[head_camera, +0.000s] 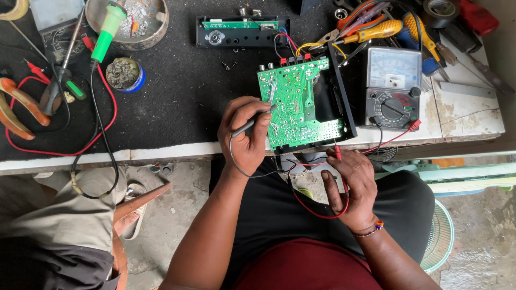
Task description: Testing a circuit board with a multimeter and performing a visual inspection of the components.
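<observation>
Black probe (252, 124) is pinched in left hand (246, 134) on green circuit board (298, 102) at bench edge, red probe (338, 156) gripped in right hand (352, 185); adjacent solder joints could be bridged by a slipped tip.

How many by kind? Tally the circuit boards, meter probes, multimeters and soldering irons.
Green circuit boards: 2
Meter probes: 2 (black probe in left hand, red probe in right hand)
Multimeter: 1
Soldering iron: 1
Total: 6

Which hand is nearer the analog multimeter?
Right. The right hand sits below the multimeter, holding the red probe; the left hand is farther left, across the green board.
</observation>
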